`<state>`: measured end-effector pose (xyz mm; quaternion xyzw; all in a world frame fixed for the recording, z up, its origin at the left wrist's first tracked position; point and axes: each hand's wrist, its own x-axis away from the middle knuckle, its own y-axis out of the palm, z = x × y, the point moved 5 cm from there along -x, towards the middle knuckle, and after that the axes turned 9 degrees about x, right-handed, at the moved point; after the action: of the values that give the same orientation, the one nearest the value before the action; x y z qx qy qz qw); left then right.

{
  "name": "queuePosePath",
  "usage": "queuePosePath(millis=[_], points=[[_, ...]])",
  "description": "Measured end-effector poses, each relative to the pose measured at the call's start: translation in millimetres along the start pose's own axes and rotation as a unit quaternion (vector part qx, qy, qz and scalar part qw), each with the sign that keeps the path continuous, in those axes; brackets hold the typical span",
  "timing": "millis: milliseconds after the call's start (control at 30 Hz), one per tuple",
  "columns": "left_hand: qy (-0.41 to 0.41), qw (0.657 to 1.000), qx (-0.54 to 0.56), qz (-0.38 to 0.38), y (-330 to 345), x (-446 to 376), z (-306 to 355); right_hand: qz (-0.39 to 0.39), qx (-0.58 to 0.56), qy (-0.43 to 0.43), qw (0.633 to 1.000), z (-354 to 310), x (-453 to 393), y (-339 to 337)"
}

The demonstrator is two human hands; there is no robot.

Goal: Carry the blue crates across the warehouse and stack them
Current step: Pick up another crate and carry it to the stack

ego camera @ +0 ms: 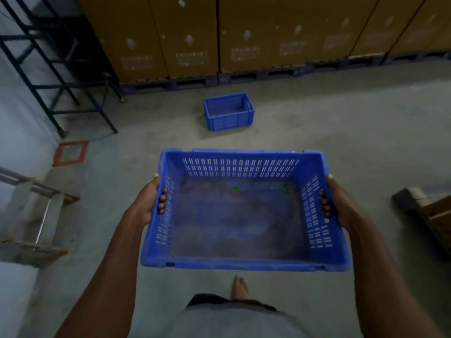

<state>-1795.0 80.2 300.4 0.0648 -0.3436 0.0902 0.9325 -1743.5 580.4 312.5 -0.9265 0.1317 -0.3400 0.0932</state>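
Observation:
I hold a blue slotted crate (244, 263) in front of my waist, above the floor, its open top facing me. My left hand (152, 200) grips the crate's left wall, fingertips curled through the handle slot. On the opposite wall my right hand (335, 200) grips the same way. Inside lie small green scraps on a dusty bottom. A second blue crate (229, 123) stands upright on the concrete floor some way ahead, near the pallets.
Tall brown cartons (244, 32) on dark pallets line the far side. A black metal rack (48, 69) stands at the left with a red floor marking (70, 153) beside it. A metal frame (31, 215) lies left; a carton on a pallet (429, 211) sits right.

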Motion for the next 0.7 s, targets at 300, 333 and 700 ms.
queuePosePath(millis=[300, 333, 700], points=[[0.003, 0.999, 0.005, 0.041, 67, -155, 121, -0.032, 0.01, 0.017, 0.999, -148, -186, 23], [0.006, 0.999, 0.005, 0.04, 75, -177, 135, -0.033, 0.007, 0.015, 0.999, -163, -209, 28], [0.01, 0.999, -0.002, 0.038, 170, -377, 309, -0.019, -0.001, 0.025, 0.999, -339, -404, 42]])
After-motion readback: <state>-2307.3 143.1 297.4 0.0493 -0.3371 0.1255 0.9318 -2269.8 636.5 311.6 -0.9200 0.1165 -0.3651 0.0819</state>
